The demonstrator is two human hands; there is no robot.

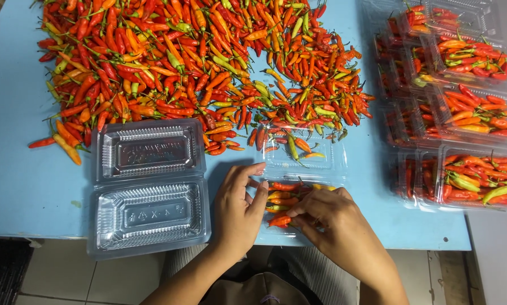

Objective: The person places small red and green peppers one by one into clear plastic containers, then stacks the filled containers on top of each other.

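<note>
A clear plastic clamshell box lies open at the table's near edge, its tray part filled with red and orange chili peppers. My left hand rests against the tray's left side, fingers flat and holding nothing. My right hand lies over the tray with its fingertips pinched on a red chili at the tray's near end. A large heap of loose chilies covers the far half of the blue table.
An empty open clamshell box sits left of my left hand. Several closed boxes packed with chilies are stacked at the right side of the table. The table's near edge runs just under my wrists.
</note>
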